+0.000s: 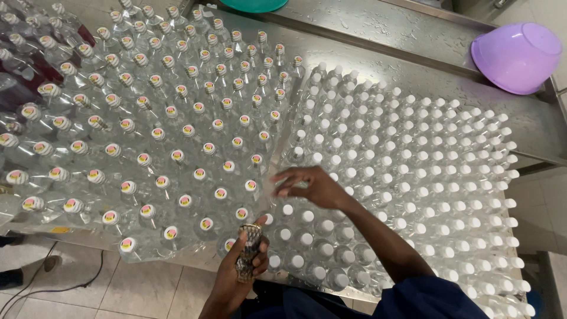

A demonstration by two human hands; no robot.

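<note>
Left hand (239, 269) around blurred, half-hidden bottle (248, 251)

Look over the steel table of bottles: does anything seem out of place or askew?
The lilac bowl lies tipped on its side at the table's far right edge. Otherwise the plain white-capped bottles and the bottles with pink-and-yellow cap seals stand upright in rows; nothing looks spilled.

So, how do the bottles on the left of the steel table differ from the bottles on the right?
The left bottles have caps with coloured round stickers; the right bottles have plain white caps. The left bottles look larger and stand farther apart; the right bottles look smaller and stand packed closely. The right hand reaches over the right bottles, while the left hand holds a patterned object near the table edge. Both groups are clear, capped and upright.
</note>
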